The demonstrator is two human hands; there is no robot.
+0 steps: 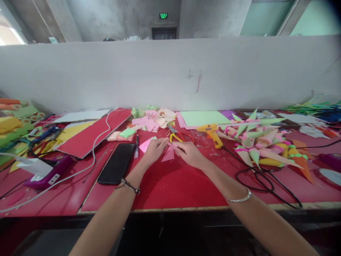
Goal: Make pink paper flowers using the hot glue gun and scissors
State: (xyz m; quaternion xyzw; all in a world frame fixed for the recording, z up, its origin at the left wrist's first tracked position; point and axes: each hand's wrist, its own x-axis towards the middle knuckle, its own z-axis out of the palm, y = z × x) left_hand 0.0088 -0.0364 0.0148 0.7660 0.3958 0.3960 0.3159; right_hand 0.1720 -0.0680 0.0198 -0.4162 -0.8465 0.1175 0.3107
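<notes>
My left hand and my right hand meet over the red table, fingertips pinched together. A small piece of pink paper is held between them, its pointed part hanging below the fingers. My fingers partly hide its upper edge. Just beyond the hands lie scissors with yellow and red handles. Another piece of pink paper rests on the table beside my left hand. A yellow glue gun lies to the right, its black cord trailing toward the table's front edge.
Left of my hands are a black phone, a pen, a red board and a purple power strip. Paper scraps and green sheets lie behind. Paper cones pile up at right. A grey partition stands behind.
</notes>
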